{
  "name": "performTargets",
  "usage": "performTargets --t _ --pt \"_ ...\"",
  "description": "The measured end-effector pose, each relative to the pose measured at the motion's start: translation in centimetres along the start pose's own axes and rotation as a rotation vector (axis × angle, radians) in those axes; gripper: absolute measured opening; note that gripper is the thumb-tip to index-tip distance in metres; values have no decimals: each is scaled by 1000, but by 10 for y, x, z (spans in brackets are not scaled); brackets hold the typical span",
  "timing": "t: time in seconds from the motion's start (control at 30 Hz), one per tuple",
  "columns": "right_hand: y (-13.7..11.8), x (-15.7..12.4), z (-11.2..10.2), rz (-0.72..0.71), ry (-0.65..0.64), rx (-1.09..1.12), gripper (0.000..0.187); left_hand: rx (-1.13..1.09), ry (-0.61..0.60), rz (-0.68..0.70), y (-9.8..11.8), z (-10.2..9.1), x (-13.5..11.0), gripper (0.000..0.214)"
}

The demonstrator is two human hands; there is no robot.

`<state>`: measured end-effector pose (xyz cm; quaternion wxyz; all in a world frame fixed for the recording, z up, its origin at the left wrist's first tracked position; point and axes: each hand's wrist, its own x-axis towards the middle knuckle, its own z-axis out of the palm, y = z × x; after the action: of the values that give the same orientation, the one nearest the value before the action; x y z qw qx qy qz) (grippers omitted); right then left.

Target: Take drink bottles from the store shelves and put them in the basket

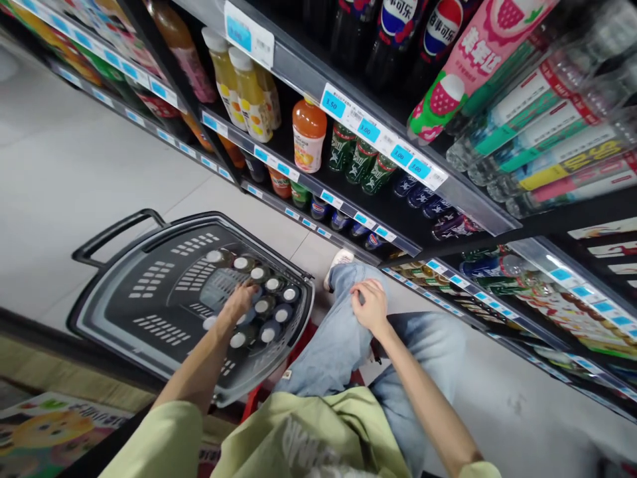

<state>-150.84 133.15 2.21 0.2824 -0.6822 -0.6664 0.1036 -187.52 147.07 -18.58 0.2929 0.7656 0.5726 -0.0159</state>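
Observation:
My left hand (239, 302) reaches into a dark grey shopping basket (164, 282), its fingers closed on a bottle among the group there; the fingers hide most of it. Around it stand several white-capped bottles (273, 285), upright and packed toward the basket's right end. Resting on my bent knee in light blue jeans (318, 338) is my right hand (369, 304), its fingers loosely laid over the denim and holding nothing.
Drink shelves (348, 119) with price tags run along the far side and right. An orange drink bottle (309, 136) stands near a shelf's front edge. The basket's black handle (117, 232) sticks out at left. Printed cartons (54, 431) lie at lower left.

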Motion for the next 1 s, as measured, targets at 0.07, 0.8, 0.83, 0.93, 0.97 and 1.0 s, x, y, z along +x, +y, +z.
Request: performTargets --t 0.07,0.8,0.83,0.93,0.97,1.0 --pt "-2 2 2 -1 -7 -6 20 8 -40 48 -5 -1 -1 28" --pt "-1 0 20 64 343 373 22 -124 195 526 211 -77 -78 40" --pt "0 -1 21 107 376 406 21 -114 182 571 235 -70 -83 43" --pt "8 -2 22 209 417 497 19 48 163 542 297 -39 -95 71" --pt "13 -2 21 239 416 524 20 113 178 475 313 -29 -98 80" --pt "19 -3 21 268 412 552 22 166 189 427 327 -20 -98 87"
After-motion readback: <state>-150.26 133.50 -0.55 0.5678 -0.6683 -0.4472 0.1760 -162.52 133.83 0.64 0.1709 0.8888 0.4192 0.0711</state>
